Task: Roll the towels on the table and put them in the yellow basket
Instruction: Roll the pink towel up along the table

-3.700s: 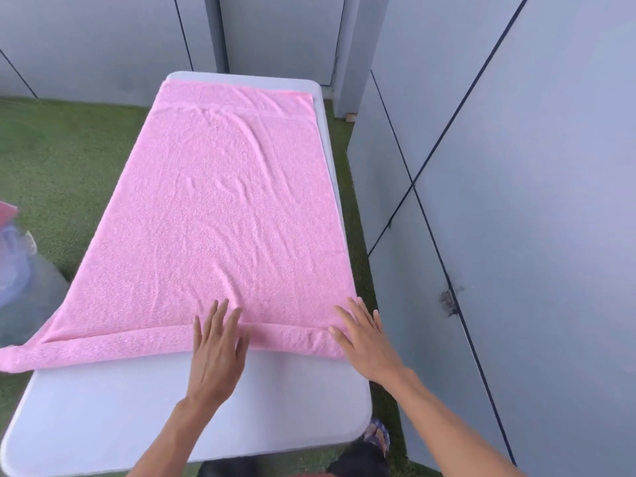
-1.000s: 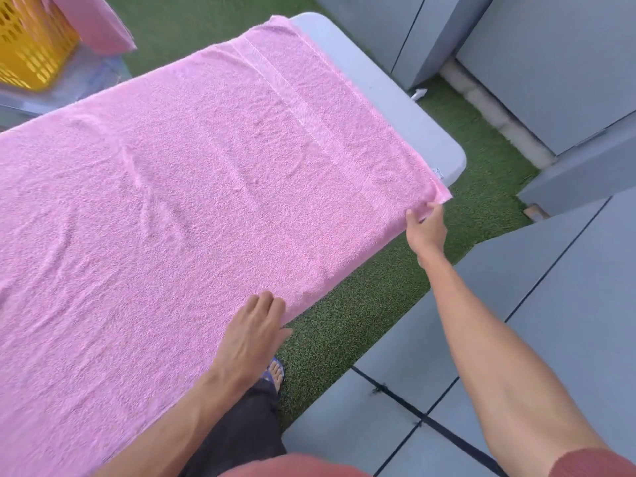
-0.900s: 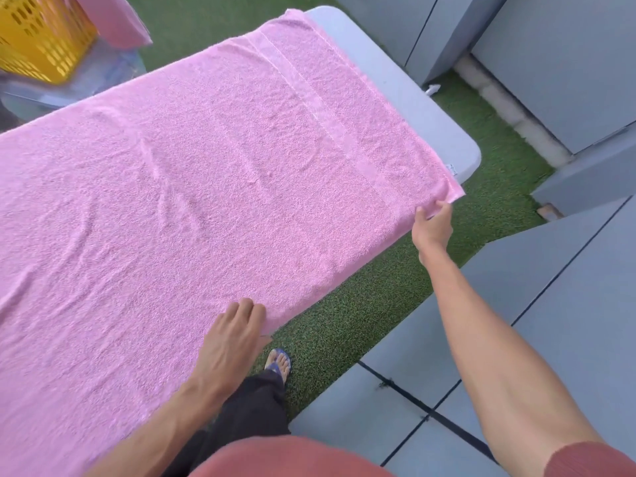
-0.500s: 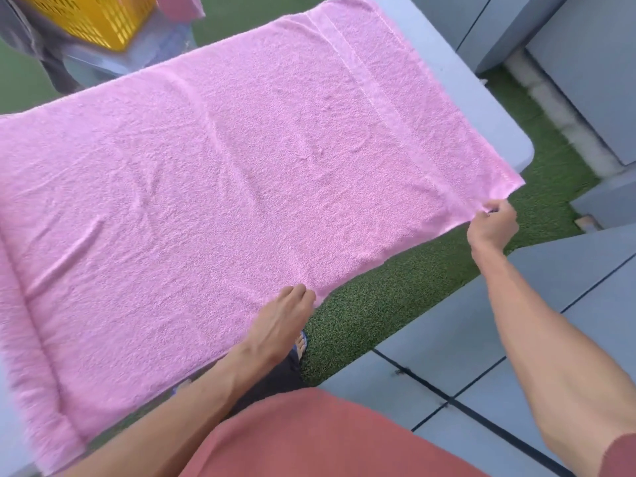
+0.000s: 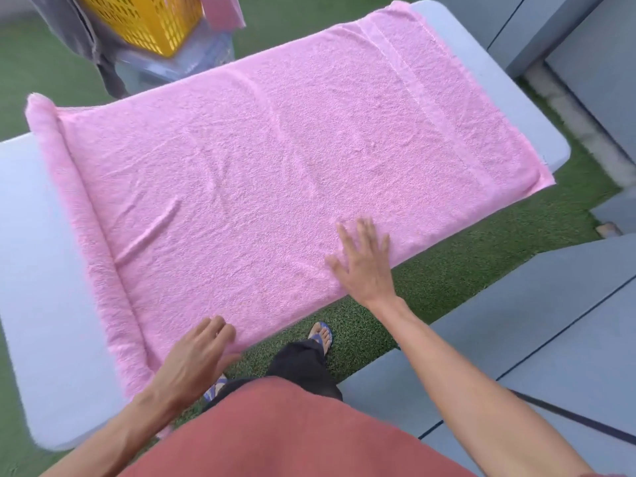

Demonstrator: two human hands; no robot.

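A white table (image 5: pixel 41 287) is covered across the middle of the frame by a pink towel (image 5: pixel 275 160), rolled at its left end. A yellow basket (image 5: pixel 144 18) is seen at upper left. The towel's lower edge is touched by the right hand (image 5: pixel 361 266), flat with spread fingers, and by the left hand (image 5: pixel 196 359), its fingers relaxed, holding nothing.

The pink towel (image 5: pixel 275 160) is soft, fuzzy cloth with small wrinkles; the tabletop (image 5: pixel 38 270) is smooth, matt grey plastic; the yellow basket (image 5: pixel 144 18) is holey plastic; the grass (image 5: pixel 464 259) looks rough
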